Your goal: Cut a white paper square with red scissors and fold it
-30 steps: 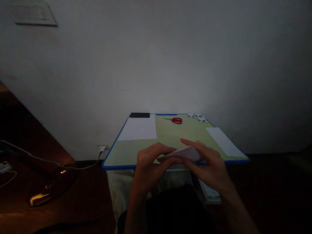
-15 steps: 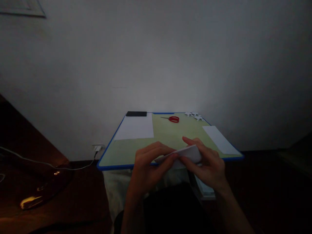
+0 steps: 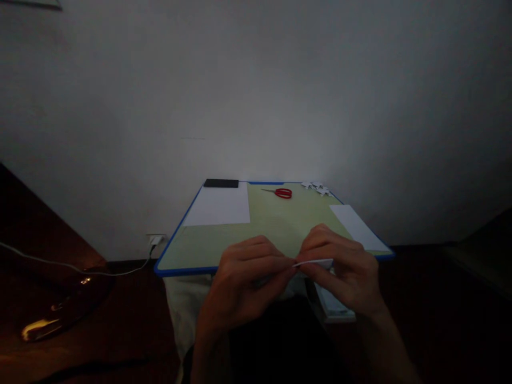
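A folded piece of white paper [image 3: 320,262] is seen nearly edge-on in front of the table's near edge, pinched by both hands. My left hand [image 3: 250,277] is closed, thumb and fingertips gripping the paper's left end. My right hand [image 3: 344,266] is closed around the right part, its thumb below and fingers above. The fingertips of the two hands almost meet at the middle. Much of the paper is hidden by the fingers.
The green tabletop [image 3: 280,224] has a blue rim. On it lie red-handled scissors [image 3: 283,193], a white sheet [image 3: 220,205], a flat black object [image 3: 221,183], several small white paper shapes [image 3: 318,188] and a white paper strip [image 3: 358,228]. A white cable [image 3: 72,265] runs to a wall plug.
The paper has tilted from showing its face to nearly edge-on. My left hand's fingertips have moved toward my right hand, and the right fingers have curled down over the paper.
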